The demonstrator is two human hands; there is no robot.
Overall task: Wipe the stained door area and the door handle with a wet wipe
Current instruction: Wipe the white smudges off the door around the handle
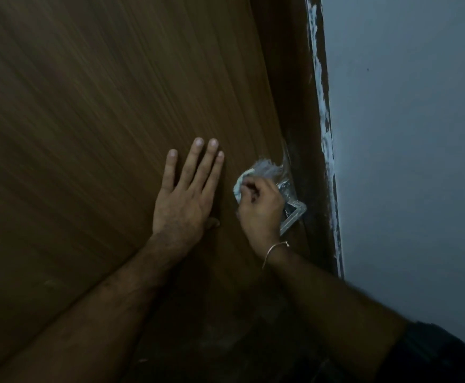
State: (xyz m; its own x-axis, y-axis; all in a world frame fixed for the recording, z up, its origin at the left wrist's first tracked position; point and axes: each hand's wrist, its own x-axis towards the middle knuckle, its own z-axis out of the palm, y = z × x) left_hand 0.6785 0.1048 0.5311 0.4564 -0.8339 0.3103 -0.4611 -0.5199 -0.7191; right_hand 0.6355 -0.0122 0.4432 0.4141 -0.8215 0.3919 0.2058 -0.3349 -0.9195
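Note:
A brown wooden door fills the left and middle of the view. My left hand lies flat against it with the fingers spread. Just to its right, my right hand is closed on a crumpled white wet wipe and presses it at the door's edge. A shiny metal door handle sits under and right of that hand, partly hidden by it. A thin bangle is on my right wrist.
The dark door frame runs down the right of the door, with white paint smears along its outer edge. A pale grey wall lies beyond. The floor below is dark.

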